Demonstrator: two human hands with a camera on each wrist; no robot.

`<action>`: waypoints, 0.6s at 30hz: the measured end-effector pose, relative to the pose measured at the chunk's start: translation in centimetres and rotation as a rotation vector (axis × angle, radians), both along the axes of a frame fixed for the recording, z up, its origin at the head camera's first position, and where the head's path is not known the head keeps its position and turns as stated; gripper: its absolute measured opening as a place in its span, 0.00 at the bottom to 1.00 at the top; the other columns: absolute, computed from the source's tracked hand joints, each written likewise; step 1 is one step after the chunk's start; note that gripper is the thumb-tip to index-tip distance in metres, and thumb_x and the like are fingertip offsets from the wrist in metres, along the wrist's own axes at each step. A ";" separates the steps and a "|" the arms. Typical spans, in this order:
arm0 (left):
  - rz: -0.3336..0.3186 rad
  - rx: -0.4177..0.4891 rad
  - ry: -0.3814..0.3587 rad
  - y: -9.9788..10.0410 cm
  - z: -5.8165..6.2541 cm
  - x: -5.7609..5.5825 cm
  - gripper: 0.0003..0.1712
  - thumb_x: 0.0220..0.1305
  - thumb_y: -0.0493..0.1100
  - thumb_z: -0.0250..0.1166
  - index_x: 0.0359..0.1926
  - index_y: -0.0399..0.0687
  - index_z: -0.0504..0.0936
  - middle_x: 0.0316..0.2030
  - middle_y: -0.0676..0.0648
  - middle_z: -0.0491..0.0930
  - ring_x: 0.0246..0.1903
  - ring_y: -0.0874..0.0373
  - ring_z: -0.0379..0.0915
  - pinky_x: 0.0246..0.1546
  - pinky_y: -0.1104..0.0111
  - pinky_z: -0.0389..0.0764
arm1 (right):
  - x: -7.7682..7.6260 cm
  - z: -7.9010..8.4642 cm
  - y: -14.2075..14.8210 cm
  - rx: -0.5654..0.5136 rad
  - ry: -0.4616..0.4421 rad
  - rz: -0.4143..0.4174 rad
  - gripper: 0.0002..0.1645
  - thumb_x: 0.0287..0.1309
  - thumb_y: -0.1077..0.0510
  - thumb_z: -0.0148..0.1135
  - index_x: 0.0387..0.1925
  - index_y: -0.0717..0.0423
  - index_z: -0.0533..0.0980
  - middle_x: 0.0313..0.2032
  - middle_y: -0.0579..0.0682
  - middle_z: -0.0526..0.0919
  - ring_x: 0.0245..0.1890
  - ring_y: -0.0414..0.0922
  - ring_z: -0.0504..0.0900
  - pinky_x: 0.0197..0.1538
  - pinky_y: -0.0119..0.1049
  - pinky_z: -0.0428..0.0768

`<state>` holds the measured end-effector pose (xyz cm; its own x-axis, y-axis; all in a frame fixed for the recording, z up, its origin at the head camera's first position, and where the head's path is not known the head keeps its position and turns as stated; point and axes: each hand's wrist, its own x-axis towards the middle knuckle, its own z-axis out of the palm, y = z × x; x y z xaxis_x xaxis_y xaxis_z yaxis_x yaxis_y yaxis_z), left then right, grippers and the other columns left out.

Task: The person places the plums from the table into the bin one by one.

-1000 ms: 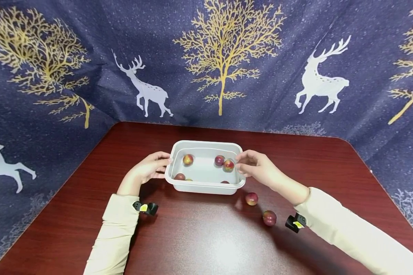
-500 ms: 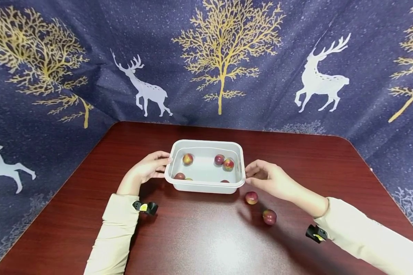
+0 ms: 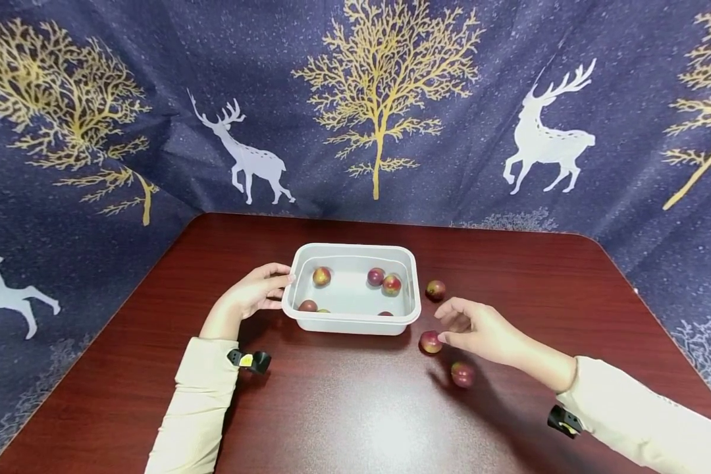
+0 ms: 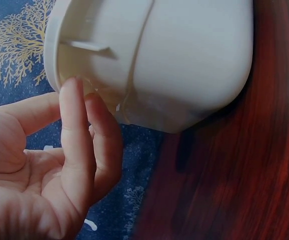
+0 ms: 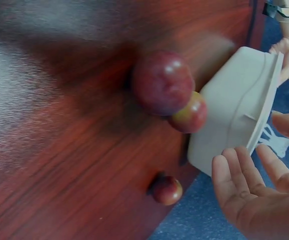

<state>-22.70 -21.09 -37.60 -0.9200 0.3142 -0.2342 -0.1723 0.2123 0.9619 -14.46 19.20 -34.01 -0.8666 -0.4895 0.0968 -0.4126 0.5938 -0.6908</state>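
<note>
A white plastic container (image 3: 349, 324) stands on the table with several red-yellow plums in it, such as one plum (image 3: 322, 276) at the left. My left hand (image 3: 255, 293) holds its left rim, with fingers against the rim underside in the left wrist view. My right hand (image 3: 480, 329), fingers loosely bent and holding nothing, hovers right of the container. Below its fingertips lies one loose plum (image 3: 430, 342). A second loose plum (image 3: 462, 374) is nearer the front, and a third plum (image 3: 435, 290) sits beside the container's right wall. All three show in the right wrist view.
The dark red wooden table (image 3: 320, 408) reaches back to a blue cloth backdrop (image 3: 332, 131) printed with white deer and golden trees. Black wrist cameras sit on both cream sleeves.
My right hand has moved off the container's right rim, rightward and toward the front. The plum beside the right wall has come into sight. The left hand stays at the rim.
</note>
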 end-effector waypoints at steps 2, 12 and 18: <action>0.001 -0.002 -0.004 0.0 0.0 0.0 0.28 0.69 0.41 0.54 0.62 0.28 0.59 0.44 0.42 0.77 0.36 0.60 0.80 0.38 0.67 0.82 | 0.2 -0.2 0.2 0.001 -0.007 0.011 0.14 0.50 0.64 0.67 0.40 0.60 0.75 0.33 0.53 0.83 0.32 0.36 0.80 0.38 0.32 0.81; 0.011 -0.020 -0.014 0.1 0.1 0.1 0.28 0.69 0.41 0.53 0.63 0.29 0.59 0.40 0.47 0.77 0.34 0.62 0.79 0.36 0.70 0.82 | 0.7 -1.3 0.7 0.035 -0.042 0.086 0.18 0.49 0.63 0.69 0.41 0.61 0.74 0.35 0.53 0.84 0.36 0.46 0.83 0.38 0.34 0.81; 0.005 -0.009 -0.005 0.1 0.1 0.1 0.28 0.69 0.41 0.54 0.63 0.28 0.58 0.41 0.46 0.77 0.35 0.61 0.79 0.37 0.69 0.82 | 1.0 -1.7 0.9 0.066 -0.060 0.115 0.18 0.46 0.64 0.70 0.41 0.62 0.75 0.37 0.53 0.85 0.39 0.50 0.84 0.42 0.37 0.80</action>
